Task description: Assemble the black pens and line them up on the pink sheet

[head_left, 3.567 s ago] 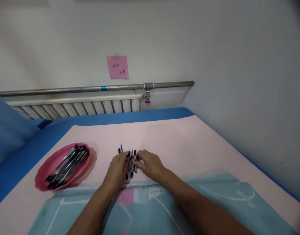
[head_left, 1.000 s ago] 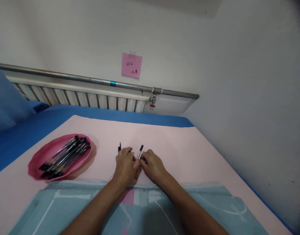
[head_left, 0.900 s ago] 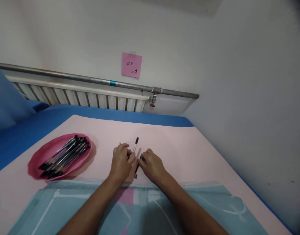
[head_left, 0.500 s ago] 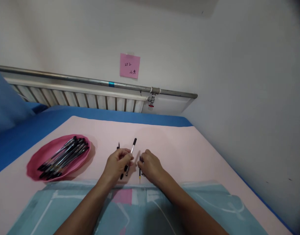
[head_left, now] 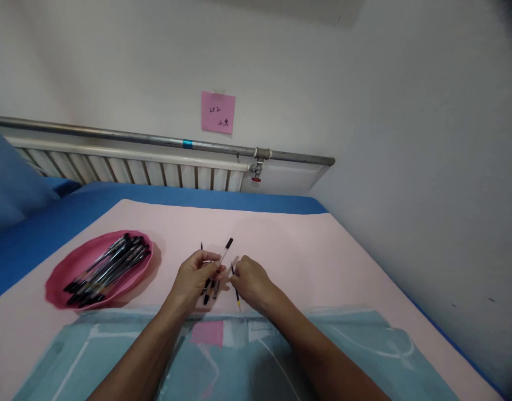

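Note:
My left hand (head_left: 197,274) is closed, thumb and fingers pinching a pen barrel (head_left: 224,252) that is pale and see-through, with a black end pointing up and away. To its right, my right hand (head_left: 250,281) is closed on a thin dark pen refill (head_left: 237,295) with a yellow section near its lower end. The refill slants down toward the cloth. Beneath and beside my left hand lie several small black pen parts (head_left: 206,298), partly hidden by the fingers. A dark pointed tip (head_left: 201,245) shows just beyond the left knuckles.
A pink oval basket (head_left: 57,278) on the left holds several black-capped pens (head_left: 113,267). The tabletop (head_left: 289,250) is pale pink with blue edges. A teal cloth (head_left: 343,340) lies along the near side. Behind are a radiator (head_left: 151,172), a pipe and a wall.
The refill in my right hand has tilted, its upper end moving left. Both hands have shifted slightly left, and more of the black parts under my left hand show. The view has shifted slightly.

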Tool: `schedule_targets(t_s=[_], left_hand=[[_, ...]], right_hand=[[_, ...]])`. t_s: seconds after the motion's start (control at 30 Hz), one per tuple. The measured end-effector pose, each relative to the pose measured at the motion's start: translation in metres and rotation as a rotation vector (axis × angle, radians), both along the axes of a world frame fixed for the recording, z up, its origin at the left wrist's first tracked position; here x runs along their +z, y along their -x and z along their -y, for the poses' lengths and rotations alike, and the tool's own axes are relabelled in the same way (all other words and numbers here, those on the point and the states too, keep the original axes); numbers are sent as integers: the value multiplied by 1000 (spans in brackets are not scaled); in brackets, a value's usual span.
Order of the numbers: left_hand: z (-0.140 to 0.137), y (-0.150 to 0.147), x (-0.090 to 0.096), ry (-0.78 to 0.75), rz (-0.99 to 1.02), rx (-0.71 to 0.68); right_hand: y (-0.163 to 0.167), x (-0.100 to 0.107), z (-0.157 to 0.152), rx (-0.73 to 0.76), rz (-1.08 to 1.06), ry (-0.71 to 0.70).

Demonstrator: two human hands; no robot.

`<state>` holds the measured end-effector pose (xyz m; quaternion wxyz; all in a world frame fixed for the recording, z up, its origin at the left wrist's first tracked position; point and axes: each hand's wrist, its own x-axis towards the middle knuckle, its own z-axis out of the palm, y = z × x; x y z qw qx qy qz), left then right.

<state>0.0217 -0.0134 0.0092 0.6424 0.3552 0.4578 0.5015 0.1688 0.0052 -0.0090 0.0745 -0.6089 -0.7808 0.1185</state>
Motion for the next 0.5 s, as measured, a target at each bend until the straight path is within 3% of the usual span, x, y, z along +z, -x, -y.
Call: schedule_targets(t_s=[0.5], left_hand=[[0, 5, -5, -24, -41, -10]], right_hand=[[3, -4, -1, -21, -35, 46]])
